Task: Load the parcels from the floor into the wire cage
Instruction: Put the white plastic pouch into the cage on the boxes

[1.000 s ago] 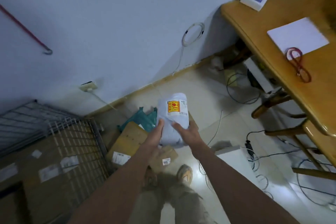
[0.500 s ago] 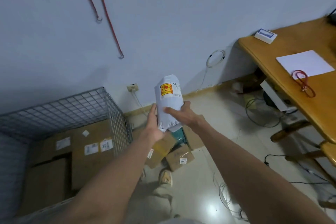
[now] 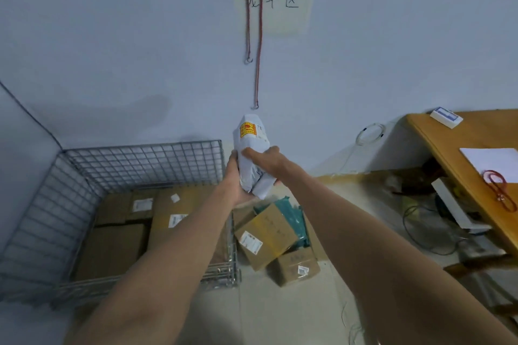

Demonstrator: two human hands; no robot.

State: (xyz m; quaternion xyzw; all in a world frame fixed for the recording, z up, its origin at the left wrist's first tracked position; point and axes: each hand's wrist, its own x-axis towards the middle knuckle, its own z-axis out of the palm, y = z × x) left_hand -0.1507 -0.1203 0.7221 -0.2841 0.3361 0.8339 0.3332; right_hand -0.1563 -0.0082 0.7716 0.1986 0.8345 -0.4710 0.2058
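Both hands, left hand and right hand, clamp the upright white plastic-wrapped parcel, its long axis vertical, just right of the grey wire cage.

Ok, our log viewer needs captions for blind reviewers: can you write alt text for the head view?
Both hands, left hand and right hand, hold a white plastic mailer upright beside a wire cage holding cardboard boxes. More parcels lie on the floor by a wooden desk.
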